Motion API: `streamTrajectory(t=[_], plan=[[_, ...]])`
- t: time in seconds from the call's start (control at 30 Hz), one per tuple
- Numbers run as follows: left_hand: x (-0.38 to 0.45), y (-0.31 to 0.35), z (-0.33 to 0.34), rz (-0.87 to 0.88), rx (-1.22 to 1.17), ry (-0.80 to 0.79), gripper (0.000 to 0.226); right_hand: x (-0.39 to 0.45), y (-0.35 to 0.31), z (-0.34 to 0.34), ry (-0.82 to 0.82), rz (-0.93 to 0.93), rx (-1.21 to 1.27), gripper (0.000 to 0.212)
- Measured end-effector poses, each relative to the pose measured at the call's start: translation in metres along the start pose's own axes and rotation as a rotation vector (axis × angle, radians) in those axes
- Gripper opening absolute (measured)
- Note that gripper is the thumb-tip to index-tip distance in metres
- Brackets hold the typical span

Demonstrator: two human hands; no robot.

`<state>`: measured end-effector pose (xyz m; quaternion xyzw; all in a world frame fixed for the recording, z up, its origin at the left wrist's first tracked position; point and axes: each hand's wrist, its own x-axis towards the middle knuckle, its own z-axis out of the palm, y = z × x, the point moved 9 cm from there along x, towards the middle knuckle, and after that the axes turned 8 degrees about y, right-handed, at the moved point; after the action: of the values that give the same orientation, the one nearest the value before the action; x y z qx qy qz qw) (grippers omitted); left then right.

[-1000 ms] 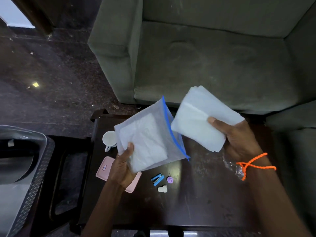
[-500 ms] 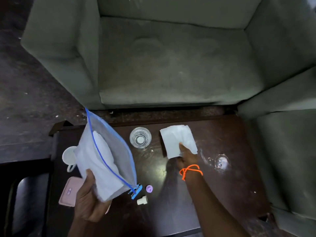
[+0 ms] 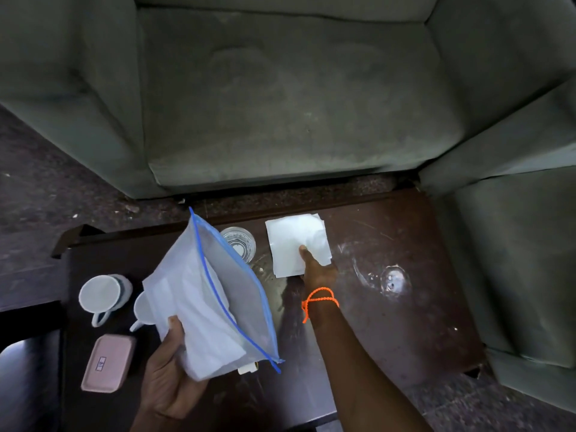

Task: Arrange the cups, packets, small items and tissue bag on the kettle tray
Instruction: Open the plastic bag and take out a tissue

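Note:
My left hand (image 3: 170, 372) grips the lower corner of a translucent tissue bag (image 3: 215, 297) with a blue zip edge, held above the dark table (image 3: 405, 322); white tissues show inside it. My right hand (image 3: 316, 268) holds a stack of white tissues (image 3: 296, 241) down on the table near its far edge, thumb on top. A clear glass (image 3: 240, 243) stands left of the stack. A second clear glass (image 3: 393, 280) lies to the right. Two white cups (image 3: 99, 294) sit at the left, one partly hidden behind the bag. A small white item (image 3: 246, 369) peeks out under the bag.
A pink case (image 3: 107, 363) lies at the table's left front. A grey-green sofa (image 3: 296, 98) stands right behind the table, and another upholstered piece (image 3: 514, 275) borders it on the right. Dark speckled floor (image 3: 37, 198) lies to the left.
My right hand carried the tissue stack from mid-air down onto the table by the glass. The bag in my left hand tilted and moved left; the view swung towards the sofa.

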<state>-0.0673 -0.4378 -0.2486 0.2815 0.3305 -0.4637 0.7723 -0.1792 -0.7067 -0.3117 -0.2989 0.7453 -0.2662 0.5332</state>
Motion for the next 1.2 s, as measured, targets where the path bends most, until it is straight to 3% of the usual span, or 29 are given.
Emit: streamTrajectory(t=[0.07,0.13,0.2,0.27,0.33,0.47,0.57,0.67,0.77,0.87,0.97,1.07,1.2], plan=[[-0.001,0.006,-0.005,0.12,0.16,0.087,0.085,-0.001,-0.018,-0.01,0.045,-0.176,-0.25,0.046],[-0.005,0.001,0.003,0.142,0.201,0.078,0.053,-0.005,-0.031,-0.023,0.112,-0.272,-0.393,0.049],[-0.006,-0.006,0.004,0.124,0.233,0.135,0.042,-0.008,-0.045,-0.044,0.205,-0.338,-0.439,0.043],[-0.009,-0.017,0.013,0.077,0.21,0.123,0.044,-0.011,-0.045,-0.065,0.192,-0.295,-0.319,0.035],[-0.01,-0.034,0.021,0.03,0.204,0.109,0.046,-0.018,-0.03,-0.075,-0.037,-0.137,-0.082,0.041],[-0.006,-0.072,0.03,-0.004,0.168,0.144,0.046,-0.067,-0.001,-0.09,-0.638,0.199,0.268,0.074],[-0.005,-0.103,0.036,-0.021,0.169,0.178,0.044,-0.087,0.005,-0.115,-0.794,0.245,0.478,0.094],[-0.002,-0.131,0.03,0.0,0.234,0.22,0.043,-0.087,-0.006,-0.134,-0.75,0.191,0.619,0.097],[0.003,-0.15,0.018,0.041,0.324,0.267,0.043,-0.067,-0.016,-0.152,-0.6,0.064,0.488,0.089],[0.01,-0.164,0.001,0.08,0.456,0.338,0.047,-0.041,-0.013,-0.168,-0.52,0.098,0.457,0.08],[0.022,-0.176,-0.011,0.122,0.727,0.382,0.042,-0.009,0.007,-0.183,-0.446,0.121,0.339,0.053],[0.038,-0.181,-0.009,0.215,1.072,0.33,0.031,0.029,0.014,-0.21,-0.175,-0.095,0.045,0.008],[0.046,-0.168,0.0,0.422,1.441,0.351,0.046,0.05,0.009,-0.223,-0.019,-0.281,-0.155,0.026]])
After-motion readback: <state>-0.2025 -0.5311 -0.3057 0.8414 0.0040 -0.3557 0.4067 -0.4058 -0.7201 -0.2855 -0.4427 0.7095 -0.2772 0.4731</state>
